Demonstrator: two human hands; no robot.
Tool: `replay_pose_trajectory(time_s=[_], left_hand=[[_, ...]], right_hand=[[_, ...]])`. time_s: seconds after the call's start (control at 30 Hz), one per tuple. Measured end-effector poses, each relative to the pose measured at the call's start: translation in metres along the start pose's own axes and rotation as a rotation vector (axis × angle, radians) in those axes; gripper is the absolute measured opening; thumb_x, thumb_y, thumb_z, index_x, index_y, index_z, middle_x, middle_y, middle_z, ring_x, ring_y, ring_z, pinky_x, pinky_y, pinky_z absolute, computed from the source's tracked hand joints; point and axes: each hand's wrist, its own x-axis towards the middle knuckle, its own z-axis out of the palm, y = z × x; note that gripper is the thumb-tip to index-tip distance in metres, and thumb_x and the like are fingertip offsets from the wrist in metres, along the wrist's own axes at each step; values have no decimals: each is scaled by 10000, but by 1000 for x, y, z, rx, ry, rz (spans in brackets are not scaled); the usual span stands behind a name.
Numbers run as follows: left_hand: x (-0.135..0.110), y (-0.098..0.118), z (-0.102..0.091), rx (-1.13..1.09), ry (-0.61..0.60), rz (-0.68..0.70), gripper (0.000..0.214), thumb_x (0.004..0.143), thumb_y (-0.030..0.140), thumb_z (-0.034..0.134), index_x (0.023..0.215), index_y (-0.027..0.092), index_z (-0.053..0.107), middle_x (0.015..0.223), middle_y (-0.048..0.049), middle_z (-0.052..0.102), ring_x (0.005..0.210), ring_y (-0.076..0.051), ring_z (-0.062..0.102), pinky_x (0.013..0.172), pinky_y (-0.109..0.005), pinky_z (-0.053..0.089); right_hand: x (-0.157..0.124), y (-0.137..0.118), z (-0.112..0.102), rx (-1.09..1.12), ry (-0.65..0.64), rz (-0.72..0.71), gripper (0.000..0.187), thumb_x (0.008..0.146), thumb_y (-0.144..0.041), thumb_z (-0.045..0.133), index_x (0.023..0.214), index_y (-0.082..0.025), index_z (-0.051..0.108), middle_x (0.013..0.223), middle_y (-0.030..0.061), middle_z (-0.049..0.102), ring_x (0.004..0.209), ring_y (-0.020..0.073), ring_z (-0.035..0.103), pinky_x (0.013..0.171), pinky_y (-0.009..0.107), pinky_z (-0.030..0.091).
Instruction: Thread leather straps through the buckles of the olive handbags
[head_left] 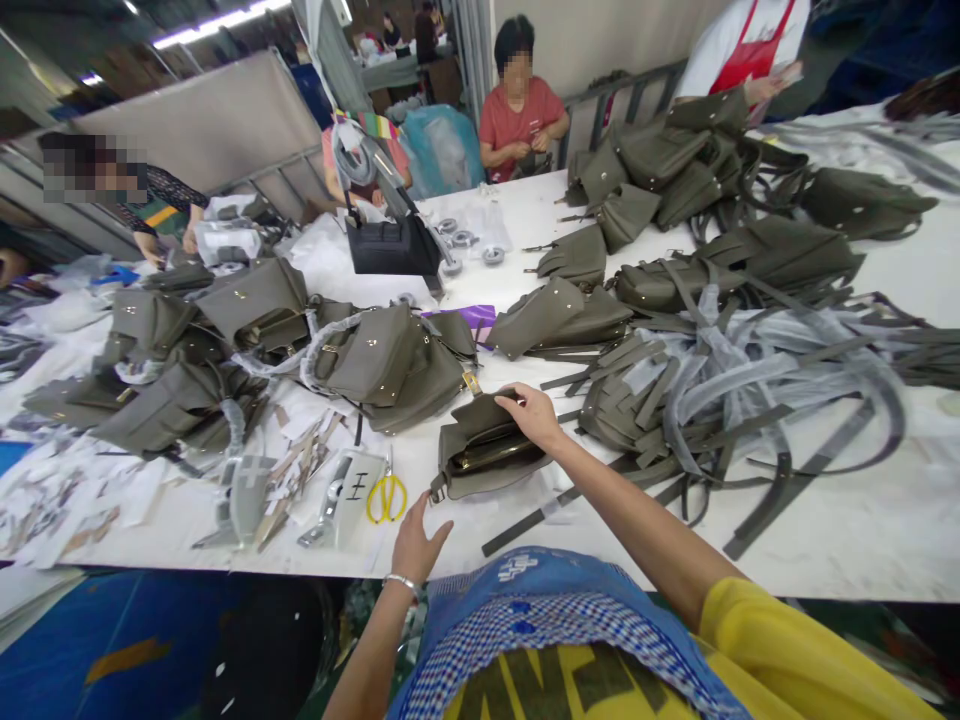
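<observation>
An olive-green handbag [487,475] sits on the white table in front of me, its top unfastened and the dark inside showing. My right hand [534,418] grips the bag's raised flap at the far right edge, thumb and fingers closed on it. At the bag's near left corner is a small metal buckle [438,492] on a short strap. My left hand [421,543] is beside that buckle, thumb apart from the fingers, with nothing visible held; its fingertips are at the buckle, and I cannot tell whether they touch. A gold clasp [471,383] shows just behind the bag.
Yellow-handled scissors [387,498] lie left of the bag. Olive bags [375,355] are heaped farther left, others [660,170] at the back right. Loose straps [720,400] and plastic wrap cover the right side. A black bag [394,247] stands behind. Co-workers sit across the table [525,200].
</observation>
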Motion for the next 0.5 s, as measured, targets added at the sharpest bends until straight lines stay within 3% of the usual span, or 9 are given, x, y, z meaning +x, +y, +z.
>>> replay_pose_trajectory(time_s=[0.1,0.17,0.23,0.33,0.4,0.5], left_hand=[[23,3,-6,43,167,156,697,753,418,619,1359,175,373,1484,-161,319,1398,-294,245,1136,-457,230],[38,8,-11,35,181,219,665,781,398,590,1369,189,359,1472,-147,351,1376,-283,300,1123,-456,259],[49,12,-16,35,91,203,518,797,382,566,1275,205,474,1377,-127,487,1291,-271,433,1077,-428,334],[56,16,-27,89,-80,76,274,806,416,531,928,195,638,999,-106,696,1007,-268,627,892,-384,466],[53,21,-37,115,-169,16,292,781,466,552,746,187,630,740,-73,704,764,-242,668,709,-334,500],[40,43,-55,24,-353,-36,370,746,541,580,780,175,628,676,-48,704,536,-179,636,475,-243,434]], right_hand=[[2,-1,-2,21,-44,-14,206,793,-380,583,876,-221,686,882,6,712,801,164,616,755,286,454],[3,-1,-4,31,-74,-21,204,784,-372,596,877,-216,688,865,4,712,778,157,616,746,278,458],[4,-2,-6,34,-96,-26,204,778,-366,604,879,-212,691,853,4,711,770,155,616,737,274,460],[6,-2,-10,26,-118,-27,203,782,-364,597,877,-213,695,853,7,711,776,160,618,731,276,463],[7,-1,-12,19,-130,-28,204,785,-367,594,874,-216,698,851,10,712,779,166,620,733,283,464],[8,1,-13,14,-149,-29,209,780,-380,604,871,-221,705,838,14,716,782,178,624,745,295,465]])
